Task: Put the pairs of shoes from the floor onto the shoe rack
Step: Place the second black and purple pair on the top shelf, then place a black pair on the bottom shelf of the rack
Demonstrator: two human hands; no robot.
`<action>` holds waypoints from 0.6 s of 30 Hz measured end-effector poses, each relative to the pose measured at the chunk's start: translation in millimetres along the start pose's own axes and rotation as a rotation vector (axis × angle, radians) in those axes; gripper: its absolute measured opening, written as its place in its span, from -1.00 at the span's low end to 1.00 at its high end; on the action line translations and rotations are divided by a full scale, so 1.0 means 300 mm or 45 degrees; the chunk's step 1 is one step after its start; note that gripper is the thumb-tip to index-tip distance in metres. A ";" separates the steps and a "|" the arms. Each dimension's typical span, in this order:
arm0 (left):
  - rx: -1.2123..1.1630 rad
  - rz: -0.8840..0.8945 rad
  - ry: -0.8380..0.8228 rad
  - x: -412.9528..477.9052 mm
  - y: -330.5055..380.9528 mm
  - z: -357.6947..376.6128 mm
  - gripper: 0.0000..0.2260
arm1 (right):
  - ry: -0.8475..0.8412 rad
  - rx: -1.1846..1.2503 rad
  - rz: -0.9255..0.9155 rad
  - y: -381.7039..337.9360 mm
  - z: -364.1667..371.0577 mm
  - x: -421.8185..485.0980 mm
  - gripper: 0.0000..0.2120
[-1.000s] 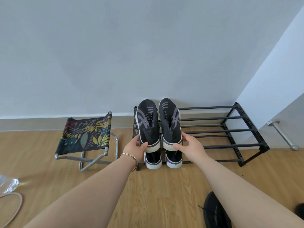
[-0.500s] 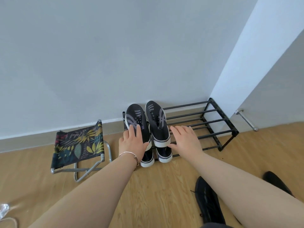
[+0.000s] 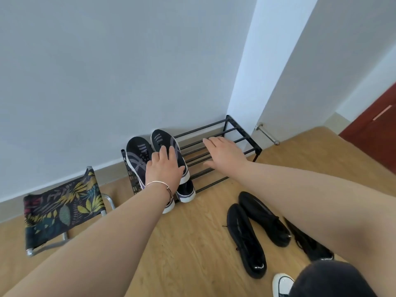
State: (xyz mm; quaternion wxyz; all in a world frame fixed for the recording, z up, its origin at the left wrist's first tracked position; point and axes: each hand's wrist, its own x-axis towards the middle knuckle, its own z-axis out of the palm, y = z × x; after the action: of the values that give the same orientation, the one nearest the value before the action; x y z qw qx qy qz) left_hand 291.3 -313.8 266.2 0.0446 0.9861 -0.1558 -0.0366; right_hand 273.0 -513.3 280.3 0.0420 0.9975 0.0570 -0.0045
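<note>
A black two-tier shoe rack stands against the wall. On the left end of its top tier sits a pair of black sneakers with grey stripes; a second similar pair is on the lower tier below. My left hand hovers flat over the top pair, fingers spread, holding nothing. My right hand is open above the bare bars to the right. A pair of black lace-up shoes lies on the wooden floor in front of the rack, under my right forearm.
A folding stool with a leaf-print seat stands left of the rack. Another black shoe and a white-toed shoe lie at the lower right. A white wall corner and a metal door stop are right of the rack.
Both hands have let go of the striped sneakers, now resting on the top tier. My right hand moved right over the bare bars. The view swung right, revealing black shoes on the floor.
</note>
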 end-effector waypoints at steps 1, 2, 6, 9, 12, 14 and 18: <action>-0.007 0.006 0.006 0.007 0.020 0.023 -0.36 | 0.007 0.010 0.001 0.027 0.029 0.002 -0.25; -0.017 0.010 0.007 0.011 0.039 0.044 -0.37 | 0.006 0.024 -0.001 0.051 0.051 0.002 -0.26; -0.030 0.062 -0.005 0.016 0.168 0.193 -0.36 | -0.050 0.109 -0.033 0.206 0.202 -0.051 -0.33; -0.042 0.067 -0.055 0.018 0.269 0.279 -0.35 | -0.051 0.167 -0.085 0.318 0.309 -0.121 -0.36; -0.051 0.062 -0.069 0.016 0.365 0.348 -0.35 | -0.021 0.191 -0.077 0.425 0.404 -0.188 -0.37; -0.019 0.053 -0.068 0.013 0.421 0.392 -0.35 | 0.014 0.212 -0.075 0.478 0.464 -0.223 -0.37; 0.029 0.051 -0.134 -0.009 0.511 0.506 -0.38 | -0.039 0.313 -0.030 0.552 0.600 -0.299 -0.39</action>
State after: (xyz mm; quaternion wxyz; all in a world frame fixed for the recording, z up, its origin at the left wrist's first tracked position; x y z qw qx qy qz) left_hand 229.3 -469.7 130.9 0.0260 0.9799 -0.1782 -0.0856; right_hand 202.0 -702.6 116.1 -0.0799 0.9942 0.0669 -0.0272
